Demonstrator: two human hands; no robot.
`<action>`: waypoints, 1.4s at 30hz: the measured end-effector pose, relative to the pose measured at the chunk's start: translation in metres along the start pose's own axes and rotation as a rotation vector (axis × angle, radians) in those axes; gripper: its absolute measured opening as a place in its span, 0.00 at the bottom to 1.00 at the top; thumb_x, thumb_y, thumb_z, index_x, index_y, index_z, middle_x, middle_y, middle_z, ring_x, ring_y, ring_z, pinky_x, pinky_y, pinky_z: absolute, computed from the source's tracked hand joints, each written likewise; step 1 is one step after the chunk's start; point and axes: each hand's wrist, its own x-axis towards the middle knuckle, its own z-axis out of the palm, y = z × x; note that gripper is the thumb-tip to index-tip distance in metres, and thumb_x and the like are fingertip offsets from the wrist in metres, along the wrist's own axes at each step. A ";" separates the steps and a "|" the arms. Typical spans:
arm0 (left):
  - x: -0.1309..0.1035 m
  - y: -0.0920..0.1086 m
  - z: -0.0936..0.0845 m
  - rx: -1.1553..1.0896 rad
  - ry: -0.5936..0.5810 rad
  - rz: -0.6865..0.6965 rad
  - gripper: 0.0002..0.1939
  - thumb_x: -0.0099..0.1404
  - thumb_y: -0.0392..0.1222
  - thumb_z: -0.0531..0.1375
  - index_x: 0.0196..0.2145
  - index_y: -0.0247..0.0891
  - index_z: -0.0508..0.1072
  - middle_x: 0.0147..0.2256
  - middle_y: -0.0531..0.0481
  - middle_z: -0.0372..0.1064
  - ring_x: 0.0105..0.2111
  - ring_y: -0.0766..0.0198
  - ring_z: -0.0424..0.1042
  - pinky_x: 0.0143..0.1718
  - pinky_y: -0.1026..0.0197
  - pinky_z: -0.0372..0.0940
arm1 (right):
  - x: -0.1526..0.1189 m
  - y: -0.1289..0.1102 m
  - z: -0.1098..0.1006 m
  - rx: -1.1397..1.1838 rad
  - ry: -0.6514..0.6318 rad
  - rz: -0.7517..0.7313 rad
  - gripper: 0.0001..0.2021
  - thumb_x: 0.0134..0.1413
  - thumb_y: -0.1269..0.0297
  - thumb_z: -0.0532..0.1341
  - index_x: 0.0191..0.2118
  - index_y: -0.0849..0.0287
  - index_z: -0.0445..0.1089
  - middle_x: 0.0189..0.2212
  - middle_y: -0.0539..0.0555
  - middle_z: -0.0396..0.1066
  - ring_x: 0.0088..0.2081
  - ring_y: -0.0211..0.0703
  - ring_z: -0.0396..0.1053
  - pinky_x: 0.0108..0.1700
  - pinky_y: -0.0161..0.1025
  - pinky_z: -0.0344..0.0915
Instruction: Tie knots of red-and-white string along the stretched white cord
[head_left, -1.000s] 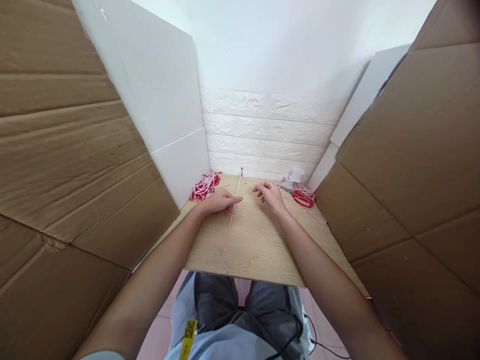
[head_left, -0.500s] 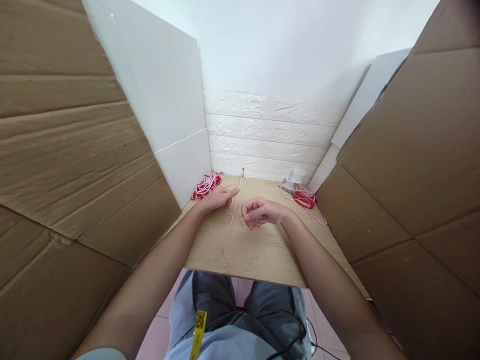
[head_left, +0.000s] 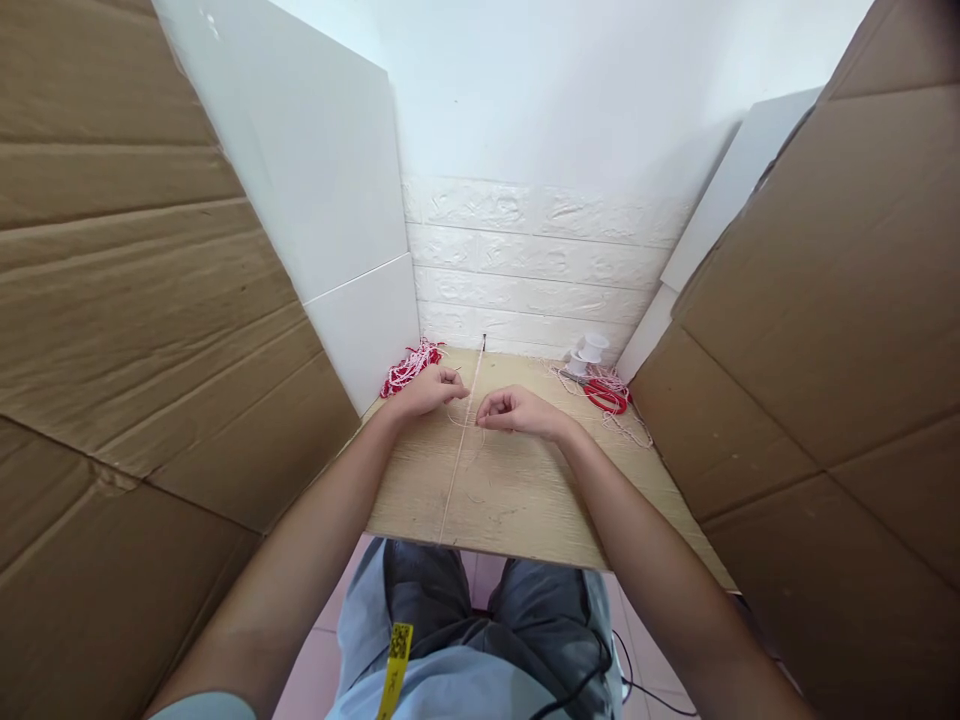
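Note:
A pale cord (head_left: 454,475) runs taut from a small dark hook (head_left: 484,341) at the wall to the table's front edge. Just left of it, my left hand (head_left: 430,390) is closed, thumb and forefinger pinched at the cord with a thin thread. To the right of the cord, my right hand (head_left: 517,411) pinches a thin white thread (head_left: 459,424), which curves in a loose loop across the cord between both hands. Its loose end trails below my right fingers. The exact grip of my left fingertips is too small to make out fully.
A heap of red and pink-white cords (head_left: 409,368) lies at the back left. Red-handled scissors (head_left: 604,396), white spools (head_left: 591,350) and loose pink cord sit at the back right. Cardboard walls (head_left: 165,330) flank the wooden tabletop (head_left: 540,500).
My left thumb, stretched out along the cord before, has come down into a pinch. My right hand has moved slightly left and up, its fingers now pinched at the thread beside the cord.

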 end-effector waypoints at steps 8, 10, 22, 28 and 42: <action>-0.003 -0.003 -0.014 0.040 -0.218 -0.009 0.09 0.50 0.45 0.64 0.24 0.35 0.76 0.22 0.54 0.68 0.24 0.68 0.61 0.26 0.65 0.53 | 0.009 0.017 0.002 -0.327 0.184 -0.187 0.13 0.46 0.72 0.60 0.37 0.61 0.79 0.24 0.47 0.63 0.26 0.34 0.59 0.29 0.31 0.55; -0.004 -0.003 -0.014 0.067 -0.252 -0.006 0.10 0.51 0.45 0.64 0.25 0.35 0.78 0.24 0.52 0.71 0.25 0.67 0.63 0.27 0.64 0.54 | 0.008 0.016 0.003 -0.384 0.169 -0.204 0.14 0.45 0.74 0.59 0.38 0.61 0.79 0.26 0.49 0.66 0.27 0.34 0.61 0.31 0.31 0.56; -0.005 -0.003 -0.010 0.150 -0.349 -0.008 0.12 0.47 0.44 0.68 0.30 0.36 0.82 0.21 0.54 0.69 0.21 0.69 0.61 0.23 0.65 0.53 | 0.008 0.020 0.008 -0.412 0.031 -0.060 0.14 0.47 0.74 0.61 0.41 0.61 0.78 0.25 0.48 0.68 0.25 0.34 0.61 0.29 0.31 0.55; -0.005 -0.006 -0.008 0.143 -0.380 -0.086 0.12 0.48 0.46 0.68 0.29 0.36 0.81 0.23 0.52 0.71 0.19 0.70 0.60 0.19 0.66 0.52 | 0.009 0.022 0.012 -0.424 0.048 -0.047 0.07 0.52 0.69 0.62 0.37 0.61 0.75 0.25 0.47 0.68 0.26 0.33 0.62 0.28 0.31 0.53; -0.007 -0.002 -0.004 0.100 -0.462 -0.185 0.17 0.48 0.51 0.69 0.30 0.35 0.77 0.23 0.51 0.71 0.16 0.70 0.63 0.16 0.66 0.52 | 0.012 0.020 0.024 -0.593 0.147 -0.051 0.06 0.58 0.63 0.62 0.34 0.60 0.71 0.29 0.50 0.72 0.28 0.34 0.62 0.30 0.32 0.51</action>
